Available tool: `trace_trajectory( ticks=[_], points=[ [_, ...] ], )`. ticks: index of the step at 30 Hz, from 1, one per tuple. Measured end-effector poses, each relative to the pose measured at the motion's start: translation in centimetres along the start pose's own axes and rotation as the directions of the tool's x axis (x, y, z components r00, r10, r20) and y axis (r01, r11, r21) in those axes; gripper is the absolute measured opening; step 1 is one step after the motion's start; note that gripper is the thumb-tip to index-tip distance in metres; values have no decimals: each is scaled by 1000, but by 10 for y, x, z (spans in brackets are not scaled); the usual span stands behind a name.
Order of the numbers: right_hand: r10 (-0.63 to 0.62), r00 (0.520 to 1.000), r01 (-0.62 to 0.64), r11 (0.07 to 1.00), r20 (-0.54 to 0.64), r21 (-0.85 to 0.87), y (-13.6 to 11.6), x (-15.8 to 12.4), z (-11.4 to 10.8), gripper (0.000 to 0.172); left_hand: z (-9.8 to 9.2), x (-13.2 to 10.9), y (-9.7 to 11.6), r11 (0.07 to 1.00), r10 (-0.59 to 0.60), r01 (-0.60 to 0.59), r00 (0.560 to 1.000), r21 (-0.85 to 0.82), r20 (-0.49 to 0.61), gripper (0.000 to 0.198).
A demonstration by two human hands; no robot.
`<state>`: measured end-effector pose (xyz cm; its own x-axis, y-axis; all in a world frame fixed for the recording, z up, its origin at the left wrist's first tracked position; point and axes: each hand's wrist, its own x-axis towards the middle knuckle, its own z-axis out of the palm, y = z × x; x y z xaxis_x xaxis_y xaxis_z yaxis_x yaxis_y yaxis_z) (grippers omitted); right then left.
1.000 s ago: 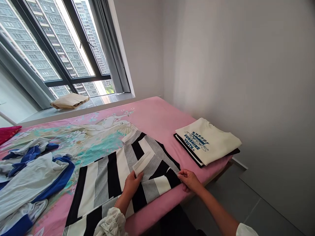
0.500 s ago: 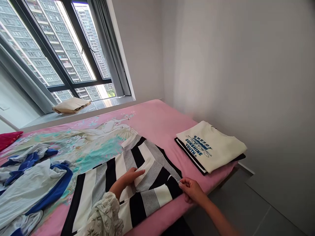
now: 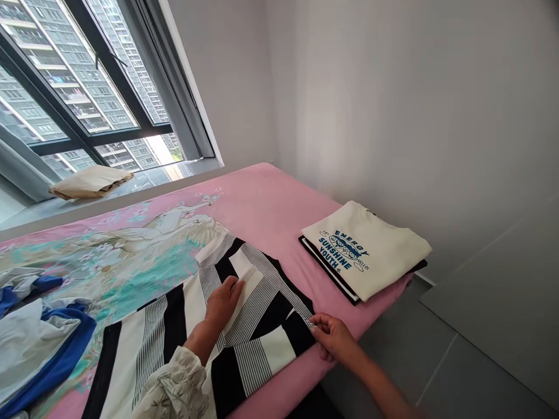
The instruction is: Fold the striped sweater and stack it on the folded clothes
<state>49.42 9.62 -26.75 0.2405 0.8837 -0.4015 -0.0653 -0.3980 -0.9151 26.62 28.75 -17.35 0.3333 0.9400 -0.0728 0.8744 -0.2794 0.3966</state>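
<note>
A black, white and thin-striped shirt [image 3: 262, 291] lies spread on the pink bed, with one sleeve along the front edge. My left hand [image 3: 223, 299] is on the upper part of the shirt, its fingers bent and pinched together on the cloth; the fingertips are partly hidden. At the shirt's right edge, near the bed's front edge, my right hand [image 3: 334, 338] pinches the striped fabric between thumb and fingers. To the right of the shirt sits a stack of folded clothes, topped by a cream T-shirt [image 3: 371, 250] with blue lettering.
Crumpled white and blue clothes [image 3: 39, 349] lie at the left on the patterned pink bed sheet [image 3: 262, 198]. A beige folded bundle [image 3: 91, 181] rests on the windowsill [image 3: 166, 173]. A grey wall [image 3: 393, 116] stands behind the bed, and grey floor [image 3: 393, 349] shows at the right.
My left hand has moved up the shirt, and its fingers have gone from spread to closed on the cloth. My right hand keeps its pinch. The view has turned slightly right.
</note>
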Motion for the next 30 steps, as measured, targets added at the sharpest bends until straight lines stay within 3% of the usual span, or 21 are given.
trace_trajectory(
  ticks=[6,8,10,12,14,17,19,21,23,25,28,30],
  points=[
    [-43,998,48,995,-56,84,-8,-14,-1,50,8,1,-22,996,-75,71,994,50,83,40],
    [-74,988,83,995,-133,61,-9,-22,-3,48,9,3,-26,996,-86,81,990,45,112,46],
    [-182,945,175,983,-272,-51,-11,-31,-2,41,6,3,-26,997,-69,64,989,43,133,43],
    [-385,850,312,918,-359,-246,-17,-40,4,31,4,0,-22,999,-20,15,991,35,132,33],
    [-596,749,461,782,-289,-419,-28,-49,17,22,2,-4,-17,999,47,-48,994,12,101,27],
    [-754,657,635,555,-2,-537,-45,-54,44,23,5,-7,-13,994,109,-108,994,-19,25,30],
    [-722,668,655,455,181,-603,-49,-51,61,31,7,-9,-17,994,101,-101,995,-30,-26,30],
    [-614,736,605,406,286,-685,-45,-46,73,40,6,-16,-28,997,62,-65,994,-40,-92,34],
    [-525,793,546,385,309,-744,-39,-41,81,40,4,-35,-44,998,26,-35,985,-45,-172,38],
    [-528,792,544,379,308,-748,-37,-39,88,35,3,-67,-60,999,22,-32,973,-40,-230,34],
    [-626,705,639,356,335,-682,-43,-37,105,33,6,-133,-79,992,122,-126,965,-3,-232,36],
    [-654,638,713,300,407,-634,-45,-32,120,34,10,-176,-92,971,239,-235,960,47,-143,41]
  ],
)
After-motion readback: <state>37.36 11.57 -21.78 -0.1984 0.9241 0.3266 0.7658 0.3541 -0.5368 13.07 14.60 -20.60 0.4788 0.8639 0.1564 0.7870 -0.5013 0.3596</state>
